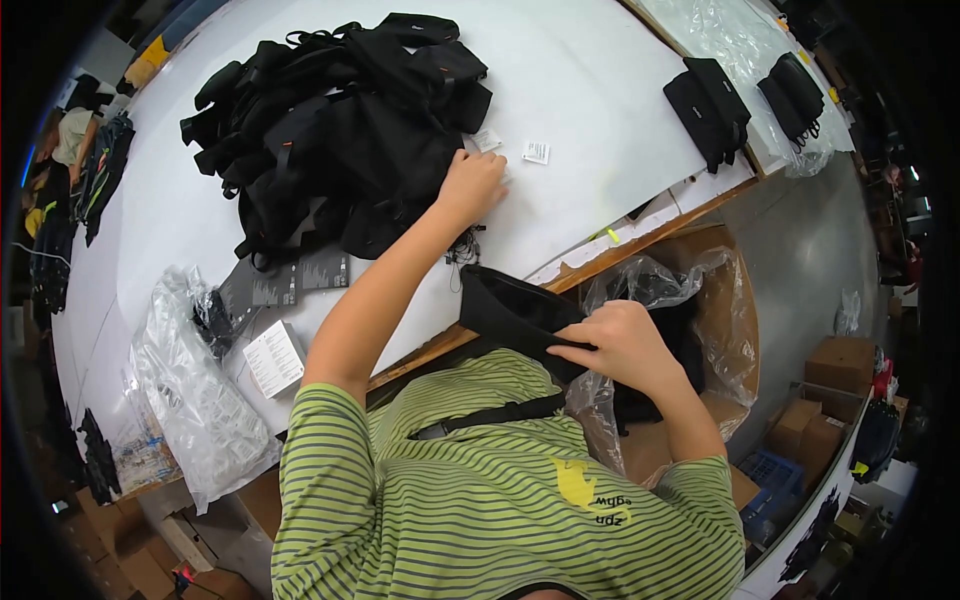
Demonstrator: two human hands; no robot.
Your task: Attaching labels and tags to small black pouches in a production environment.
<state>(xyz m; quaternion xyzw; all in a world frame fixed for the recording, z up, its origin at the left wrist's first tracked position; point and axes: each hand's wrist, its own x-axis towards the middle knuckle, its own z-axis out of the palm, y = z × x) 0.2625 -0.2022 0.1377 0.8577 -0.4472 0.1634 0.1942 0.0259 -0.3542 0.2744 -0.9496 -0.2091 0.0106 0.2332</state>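
Observation:
My right hand (622,345) pinches the edge of a black fabric bag (507,308) at the table's front edge, close to my body. The bag hangs partly over the edge and its mouth gapes a little. My left hand (474,187) reaches forward to the right side of a pile of black bags (350,140). Its fingers are curled together; what they hold, if anything, is hidden. Just beyond those fingertips lies a small white label (487,140), with another white label (536,152) to its right. Thin black cords (463,248) lie below my left wrist.
A white box (274,360), dark printed cards (300,278) and a clear plastic bag (195,400) lie on the left. Flat black pouches (707,112) rest at the far right. Below the edge, a cardboard box (738,330) lined with plastic holds black items.

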